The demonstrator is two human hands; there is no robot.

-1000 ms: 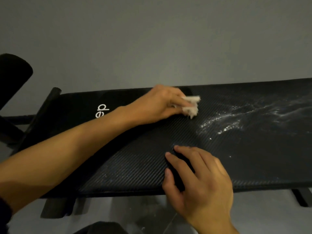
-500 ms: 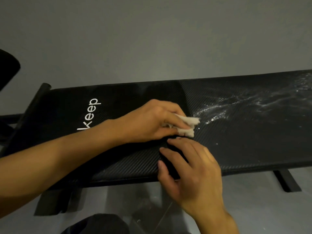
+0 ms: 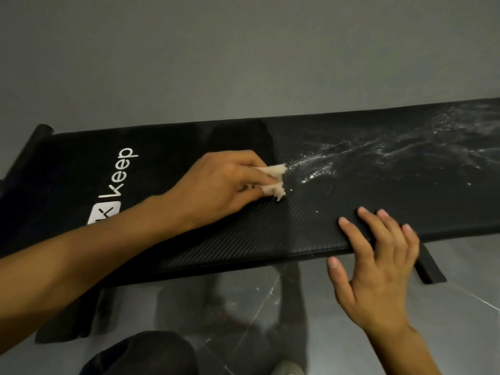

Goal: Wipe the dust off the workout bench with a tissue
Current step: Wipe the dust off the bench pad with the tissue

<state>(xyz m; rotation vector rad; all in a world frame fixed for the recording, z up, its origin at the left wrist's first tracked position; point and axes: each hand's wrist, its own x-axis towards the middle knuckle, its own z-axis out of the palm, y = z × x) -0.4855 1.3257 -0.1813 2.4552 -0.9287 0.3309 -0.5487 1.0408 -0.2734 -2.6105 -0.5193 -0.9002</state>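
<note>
A long black workout bench (image 3: 311,231) with a white "Keep" logo lies across the view. White dust (image 3: 384,155) streaks its right half, starting just right of the tissue. My left hand (image 3: 221,185) rests on the pad near its middle, shut on a crumpled white tissue (image 3: 274,178) pressed to the surface at the dust's left end. My right hand (image 3: 378,269) is open, fingers spread, with the fingertips on the bench's near edge and the palm hanging over the floor.
Grey floor (image 3: 243,63) lies beyond and under the bench, with white specks below the near edge. A black bench foot (image 3: 430,269) sticks out at right, another (image 3: 67,320) at left. A dark knee (image 3: 140,353) is at the bottom.
My left hand slid the tissue toward the near edge, then back toward the middle against the dust. My right hand shifted right along the near edge. The view moved left, showing the whole logo.
</note>
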